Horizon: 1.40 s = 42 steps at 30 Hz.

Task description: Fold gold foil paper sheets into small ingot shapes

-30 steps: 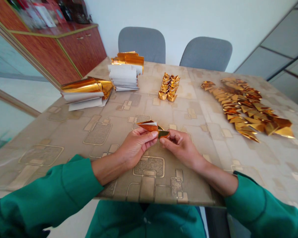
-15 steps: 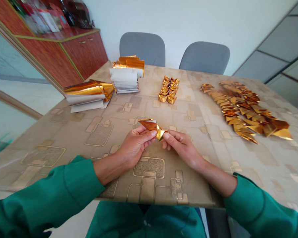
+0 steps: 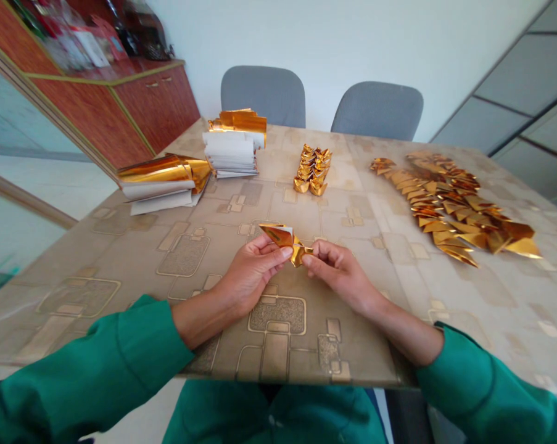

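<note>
A folded piece of gold foil paper (image 3: 280,236) is held between both hands above the near part of the table. My left hand (image 3: 255,269) pinches its middle between thumb and fingers, and a pointed flap with a pale inner side sticks out over the fingers. My right hand (image 3: 336,269) has thumb and forefinger closed on the paper's right end. Beyond the hands stand two rows of small folded gold pieces (image 3: 313,169), close together. At the right lie long curved rows of folded gold triangles (image 3: 449,206).
A stack of gold-and-white paper sheets (image 3: 232,151) stands at the back left, with a second folded stack (image 3: 162,185) beside it. Two grey chairs (image 3: 263,95) are behind the patterned table (image 3: 278,345). A wooden cabinet (image 3: 134,105) holding bottles and bags fills the far left corner.
My right thumb and fingers have shifted slightly left at the paper's right end. The left hand keeps its pinch. The view has tilted slightly.
</note>
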Tool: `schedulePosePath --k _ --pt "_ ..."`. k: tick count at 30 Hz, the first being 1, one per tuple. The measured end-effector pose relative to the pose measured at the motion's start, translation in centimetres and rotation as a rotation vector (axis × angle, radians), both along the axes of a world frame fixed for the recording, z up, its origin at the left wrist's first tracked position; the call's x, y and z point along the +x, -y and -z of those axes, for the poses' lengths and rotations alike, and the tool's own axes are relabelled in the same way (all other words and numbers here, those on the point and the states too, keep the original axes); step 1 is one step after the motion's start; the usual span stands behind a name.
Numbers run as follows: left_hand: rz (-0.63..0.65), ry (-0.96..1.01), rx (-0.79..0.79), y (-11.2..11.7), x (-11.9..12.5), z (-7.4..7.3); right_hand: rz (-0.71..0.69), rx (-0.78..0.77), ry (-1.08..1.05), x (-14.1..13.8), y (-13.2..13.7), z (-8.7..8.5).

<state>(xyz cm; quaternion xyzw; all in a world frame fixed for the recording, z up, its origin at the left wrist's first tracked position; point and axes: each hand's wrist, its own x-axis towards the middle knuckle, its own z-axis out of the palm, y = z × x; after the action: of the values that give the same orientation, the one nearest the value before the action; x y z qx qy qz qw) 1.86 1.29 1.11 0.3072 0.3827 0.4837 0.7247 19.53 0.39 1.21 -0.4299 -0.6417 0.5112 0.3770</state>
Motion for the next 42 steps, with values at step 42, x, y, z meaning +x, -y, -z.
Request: schedulePosePath --k 42 --pt "-0.044 -0.495 0.387 0.5 -0.6 -1.0 0.168 0.158 -0.079 0.6 -0.1 -1.1"
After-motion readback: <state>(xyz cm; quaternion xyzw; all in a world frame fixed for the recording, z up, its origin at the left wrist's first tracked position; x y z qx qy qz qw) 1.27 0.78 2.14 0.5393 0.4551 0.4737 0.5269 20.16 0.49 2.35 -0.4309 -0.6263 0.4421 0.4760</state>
